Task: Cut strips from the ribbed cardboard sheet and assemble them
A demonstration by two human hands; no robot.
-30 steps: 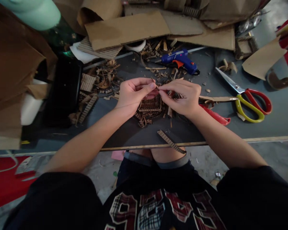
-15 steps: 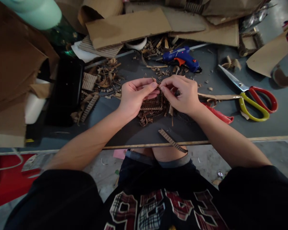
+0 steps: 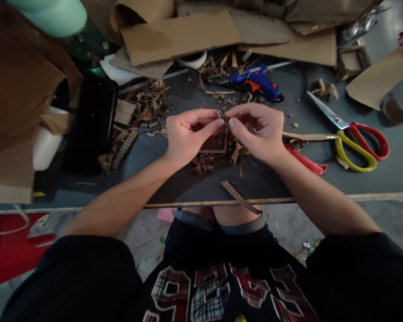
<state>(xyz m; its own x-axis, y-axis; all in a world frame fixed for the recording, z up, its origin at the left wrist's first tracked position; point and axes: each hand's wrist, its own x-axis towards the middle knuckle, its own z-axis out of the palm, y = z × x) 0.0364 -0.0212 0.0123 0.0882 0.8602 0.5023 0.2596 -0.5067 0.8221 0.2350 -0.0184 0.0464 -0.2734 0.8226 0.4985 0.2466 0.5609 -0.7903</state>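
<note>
My left hand [image 3: 184,134] and my right hand [image 3: 260,129] meet over the grey table [image 3: 356,183], fingertips pinched together on a small corrugated cardboard strip [image 3: 225,121]. Just below the fingers lies a small square model [image 3: 215,145] built of layered cardboard strips, with loose scraps [image 3: 201,166] around it. A longer corrugated strip [image 3: 240,197] lies at the table's front edge, overhanging my knee.
A blue glue gun [image 3: 255,81] lies behind my hands. Red and yellow scissors [image 3: 352,134] lie at the right, a red-handled tool [image 3: 305,162] beside my right wrist. Cardboard sheets [image 3: 181,36] and offcuts [image 3: 144,105] crowd the back and left, next to a black box [image 3: 90,120].
Both hands stay pinched on the strip and have lifted it slightly, turning it more upright above the square model. The view has shifted a little.
</note>
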